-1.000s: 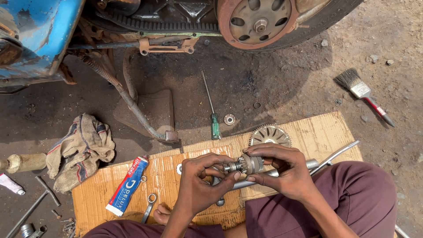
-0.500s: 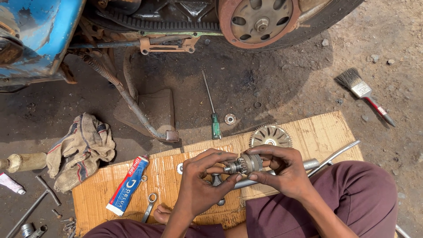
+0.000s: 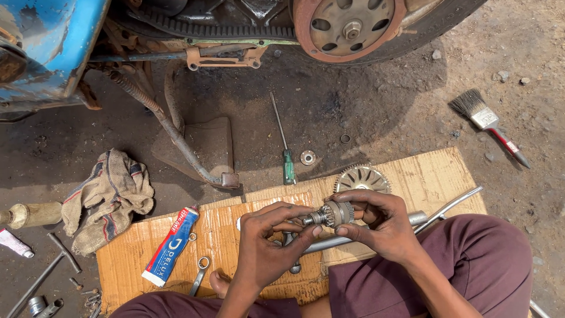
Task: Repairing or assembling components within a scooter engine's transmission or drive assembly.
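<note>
Holding small gear part (image 3: 335, 214) | left hand (image 3: 268, 244), right hand (image 3: 382, 227) both pinch it tight | next: steady fingers, slow turning

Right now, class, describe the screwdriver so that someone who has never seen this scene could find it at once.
Start at the cardboard sheet the person sits on and look just past its far edge, onto the dark oily ground. The screwdriver lies there, shaft pointing toward the scooter's rusty wheel hub. Its green handle sets it apart from the round washer beside it.

A small metal gear shaft (image 3: 331, 215) lies sideways above the cardboard. It is greasy grey, with a toothed wheel at its right end.
</note>
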